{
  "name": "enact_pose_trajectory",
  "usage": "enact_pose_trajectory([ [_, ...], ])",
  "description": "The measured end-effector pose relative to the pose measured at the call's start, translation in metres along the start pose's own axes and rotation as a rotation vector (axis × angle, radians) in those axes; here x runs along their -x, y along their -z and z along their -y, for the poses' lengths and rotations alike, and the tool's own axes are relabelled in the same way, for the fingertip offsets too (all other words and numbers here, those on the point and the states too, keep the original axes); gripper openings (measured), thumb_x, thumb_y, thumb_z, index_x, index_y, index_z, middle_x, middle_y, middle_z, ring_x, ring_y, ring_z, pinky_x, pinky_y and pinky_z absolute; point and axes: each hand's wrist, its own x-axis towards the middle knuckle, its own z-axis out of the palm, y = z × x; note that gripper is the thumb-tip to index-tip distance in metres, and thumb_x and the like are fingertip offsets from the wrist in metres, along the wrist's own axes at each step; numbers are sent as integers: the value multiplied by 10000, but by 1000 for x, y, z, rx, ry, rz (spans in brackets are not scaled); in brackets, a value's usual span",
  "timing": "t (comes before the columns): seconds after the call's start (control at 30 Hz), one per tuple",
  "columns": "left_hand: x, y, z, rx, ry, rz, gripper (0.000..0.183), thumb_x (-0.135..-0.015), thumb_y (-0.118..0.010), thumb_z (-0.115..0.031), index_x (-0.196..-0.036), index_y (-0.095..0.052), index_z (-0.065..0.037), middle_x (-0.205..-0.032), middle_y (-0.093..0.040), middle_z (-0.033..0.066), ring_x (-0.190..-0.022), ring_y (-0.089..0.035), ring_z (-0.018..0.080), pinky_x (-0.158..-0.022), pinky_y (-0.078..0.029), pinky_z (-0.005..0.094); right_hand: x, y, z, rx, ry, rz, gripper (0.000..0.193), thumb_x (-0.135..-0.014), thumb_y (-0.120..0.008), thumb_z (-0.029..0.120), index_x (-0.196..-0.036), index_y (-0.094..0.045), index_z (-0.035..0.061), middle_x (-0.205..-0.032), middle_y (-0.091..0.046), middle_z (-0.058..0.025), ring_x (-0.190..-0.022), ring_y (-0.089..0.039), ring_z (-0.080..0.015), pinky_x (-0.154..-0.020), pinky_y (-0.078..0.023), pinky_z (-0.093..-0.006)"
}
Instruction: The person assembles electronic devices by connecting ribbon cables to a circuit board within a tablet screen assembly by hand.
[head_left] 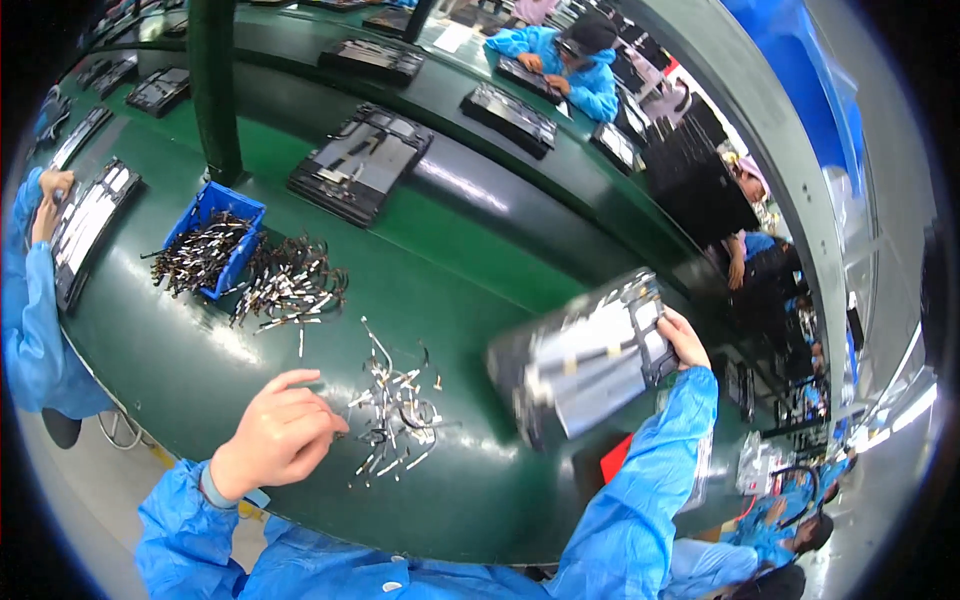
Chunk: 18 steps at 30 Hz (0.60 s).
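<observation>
My right hand (685, 340) grips the right end of an open tablet-like housing (590, 365). This housing is black-edged with silver and grey inner parts, tilted and blurred by motion above the green table. My left hand (285, 432) is over the table at the left, index finger stretched out and the other fingers curled. A tiny dark bit shows at its fingertips; I cannot make out what it is. Right beside those fingertips lies a loose spread of short black-and-white flex cables (395, 415). A denser heap of similar cables (295, 285) lies farther back.
A blue bin (240, 262) full of cables stands at the back left, near a green post (212, 90). Stacked housings (362, 160) sit beyond it. Something red (615, 458) lies near my right forearm. A co-worker's hands (50, 205) touch another housing (95, 225) at the left.
</observation>
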Motion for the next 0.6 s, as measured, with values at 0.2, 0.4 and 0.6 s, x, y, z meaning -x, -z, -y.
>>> enact_pose_trajectory([
  [0.2,-4,-35,-47,89,-71,75,181,-694,-643,-24,-853,-686,-99,-715,-624,24,-731,-629,183,-967,-462,418,-1,-83,0,254,-189,731,525,-882,-681,118,-1363,-502,9,-1262,-606,-79,-1068,-545,-125,-967,-431,-267],
  [0.4,-1,-63,-86,139,143,127,154,-758,-614,-32,-877,-676,-106,-655,-618,30,-641,-610,199,-934,-443,397,25,-116,-7,657,-7,431,462,-836,-732,191,-1253,-608,33,-1151,-672,-121,-1023,-631,-209,-913,-484,-315],
  [0.6,-16,-88,-101,214,370,138,167,-776,-586,-45,-907,-680,-88,-670,-663,38,-648,-640,209,-908,-437,389,139,-208,36,737,680,-68,511,-732,-630,-70,-1218,-629,87,-908,-611,-101,-826,-642,-277,-739,-542,-366],
])
